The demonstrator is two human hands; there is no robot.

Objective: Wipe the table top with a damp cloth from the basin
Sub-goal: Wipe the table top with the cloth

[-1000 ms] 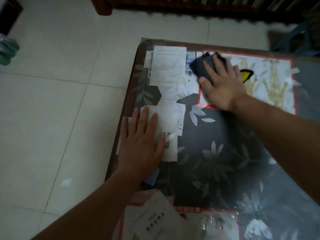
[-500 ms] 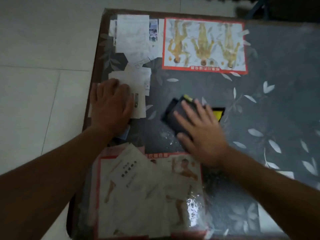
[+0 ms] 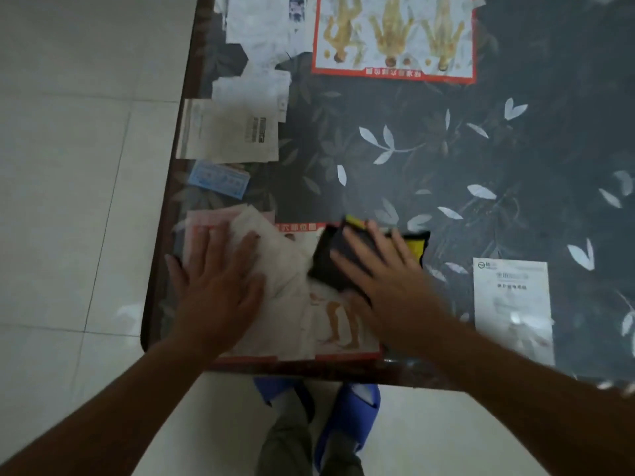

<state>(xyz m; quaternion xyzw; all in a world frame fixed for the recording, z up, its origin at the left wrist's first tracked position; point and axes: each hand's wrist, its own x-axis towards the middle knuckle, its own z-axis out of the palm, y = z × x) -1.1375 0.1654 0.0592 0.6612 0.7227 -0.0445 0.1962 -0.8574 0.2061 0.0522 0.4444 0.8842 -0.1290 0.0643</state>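
Observation:
A dark cloth with a yellow edge [image 3: 331, 259] lies flat on the glass-covered table top [image 3: 395, 173] near its front edge. My right hand [image 3: 388, 286] presses down on the cloth with fingers spread, covering most of it. My left hand [image 3: 220, 286] rests flat and open on the glass to the left, over a red-bordered poster near the front left corner. No basin is in view.
Papers, a blue slip [image 3: 220, 180] and red-bordered posters [image 3: 395, 36] lie under the glass, with a white sheet [image 3: 512, 304] at the right. The table's left edge [image 3: 171, 187] borders pale floor tiles. My blue slippers [image 3: 350, 417] stand below the front edge.
My right hand has dragged the cloth from the far side of the table toward the front edge. My left hand has slid nearer too, off the white paper onto the front poster.

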